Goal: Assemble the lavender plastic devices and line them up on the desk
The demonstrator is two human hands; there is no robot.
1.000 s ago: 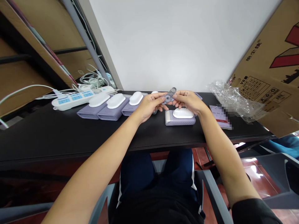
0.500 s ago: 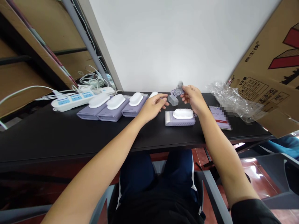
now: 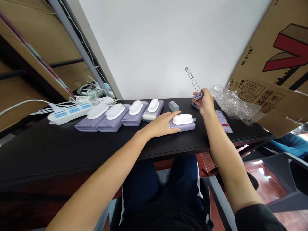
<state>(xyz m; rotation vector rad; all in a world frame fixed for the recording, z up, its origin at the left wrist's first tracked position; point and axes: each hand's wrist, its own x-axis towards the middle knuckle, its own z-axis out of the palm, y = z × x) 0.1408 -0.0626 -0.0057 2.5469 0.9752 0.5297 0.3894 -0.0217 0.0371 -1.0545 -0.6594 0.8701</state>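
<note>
My left hand [image 3: 166,124] has its thumb and fingers around the left end of a purple case [image 3: 189,127] with a white brush [image 3: 183,119] on top, bristles up. Between the fingers of my right hand [image 3: 203,100] is a small purple cap [image 3: 199,95], from which a long thin spring [image 3: 192,78] sticks up to the left. A purple block [image 3: 195,105] stands on the table just below that hand. Behind the brush lies a clear plastic cover [image 3: 173,106]. Several more purple cases with white tops, one of them here [image 3: 152,110], are lined up to the left.
The black table [image 3: 72,150] has a white power strip [image 3: 79,110] with cables at its left. A phone [image 3: 222,121] lies right of my right forearm. Crumpled clear plastic [image 3: 238,102] rests against a large cardboard box [image 3: 267,93] at the right.
My left hand has come down onto the purple case with the brush. My right hand has moved right with the cap, and the spring now stretches out long. The view has shifted a little.
</note>
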